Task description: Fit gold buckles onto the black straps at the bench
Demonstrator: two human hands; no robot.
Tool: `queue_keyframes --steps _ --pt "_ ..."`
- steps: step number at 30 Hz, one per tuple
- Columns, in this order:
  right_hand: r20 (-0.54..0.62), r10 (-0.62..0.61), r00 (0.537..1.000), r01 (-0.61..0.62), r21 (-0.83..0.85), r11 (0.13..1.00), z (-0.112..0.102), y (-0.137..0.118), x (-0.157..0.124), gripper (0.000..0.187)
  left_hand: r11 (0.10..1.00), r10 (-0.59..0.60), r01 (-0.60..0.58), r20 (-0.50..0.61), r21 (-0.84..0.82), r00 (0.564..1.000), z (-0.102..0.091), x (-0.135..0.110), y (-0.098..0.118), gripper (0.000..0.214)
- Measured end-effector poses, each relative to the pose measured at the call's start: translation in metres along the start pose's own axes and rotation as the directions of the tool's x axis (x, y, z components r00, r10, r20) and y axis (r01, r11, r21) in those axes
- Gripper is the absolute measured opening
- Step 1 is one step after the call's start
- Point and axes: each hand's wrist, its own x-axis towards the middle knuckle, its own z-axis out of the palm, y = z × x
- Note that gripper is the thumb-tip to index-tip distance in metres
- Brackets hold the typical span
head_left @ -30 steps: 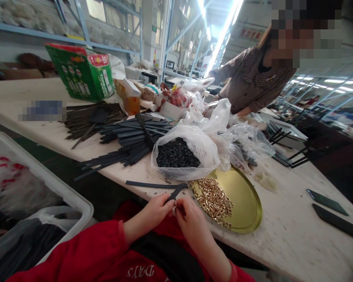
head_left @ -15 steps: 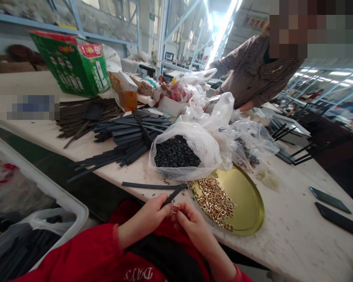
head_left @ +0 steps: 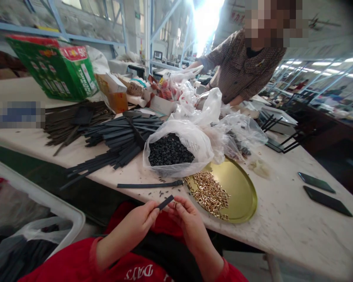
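My left hand [head_left: 145,219] is closed on a dark strap [head_left: 166,202], pinched between thumb and fingers with a short end sticking out toward the right. Close beside that end, my right hand [head_left: 184,213] pinches a small gold-coloured buckle [head_left: 175,204], partly hidden by the fingers. Another dark strap [head_left: 147,185] lies on the table just beyond my hands, with a thicker looped end at its right. A round gold tray [head_left: 244,196] holds a heap of small gold buckles [head_left: 210,194]. Behind it, a white plastic bag [head_left: 202,147] stands open, full of small black loops [head_left: 169,150].
Piles of dark straps [head_left: 114,135] cover the left of the table [head_left: 282,211]. Further back stand a green carton [head_left: 53,72] and clear plastic bags [head_left: 241,131]. Two phone-like slabs [head_left: 326,199] lie at right. Across the table a person in a checked jacket [head_left: 238,62] leans over.
The strap end in my left hand has drawn back from the strap on the table. My hands have shifted slightly left and apart, and the whole view has turned a little.
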Motion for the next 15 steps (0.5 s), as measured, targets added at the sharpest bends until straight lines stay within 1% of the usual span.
queue_keyframes --steps 2,5,9,15 --pt "-0.052 -0.012 0.999 0.019 0.135 0.991 0.005 -0.002 -0.003 0.035 1.000 -0.012 0.012 0.015 -0.004 1.000 0.004 -0.006 0.000 0.023" --pt "-0.043 0.038 0.998 -0.026 0.247 0.969 0.014 0.001 -0.012 0.040 1.000 0.015 -0.015 -0.015 0.019 1.000 0.012 -0.011 0.002 0.024" --pt "-0.037 0.036 0.999 -0.024 0.270 0.962 0.018 0.009 -0.024 0.034 0.997 0.074 -0.073 -0.023 0.035 0.997 0.015 -0.015 0.003 0.024" --pt "-0.080 0.056 0.995 -0.032 0.275 0.961 0.012 0.017 -0.027 0.032 0.995 0.017 -0.013 -0.034 0.103 0.999 0.014 -0.026 0.000 0.024"
